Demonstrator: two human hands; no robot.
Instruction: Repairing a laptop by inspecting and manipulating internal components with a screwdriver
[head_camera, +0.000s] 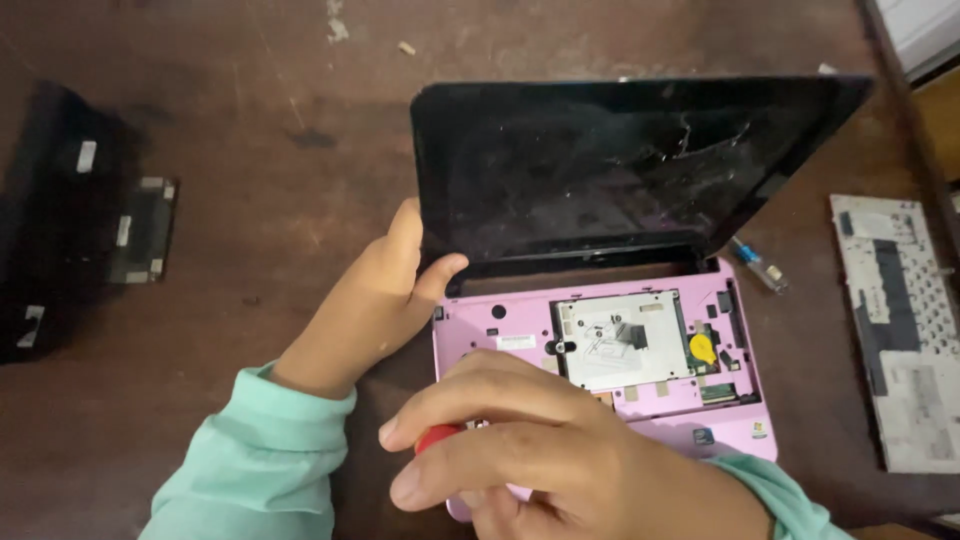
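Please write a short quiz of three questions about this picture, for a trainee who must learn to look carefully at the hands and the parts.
1. True or false: the left hand grips the left edge of the laptop screen.
2. Which colour is the handle of the tool in the right hand? A) blue B) red C) green
3. Fill in: the removed keyboard lies face down on the table, to the ____ of the pink laptop base.

Key:
1. True; the thumb lies on the lower left corner of the screen.
2. B; only a small red part shows between the fingers.
3. right
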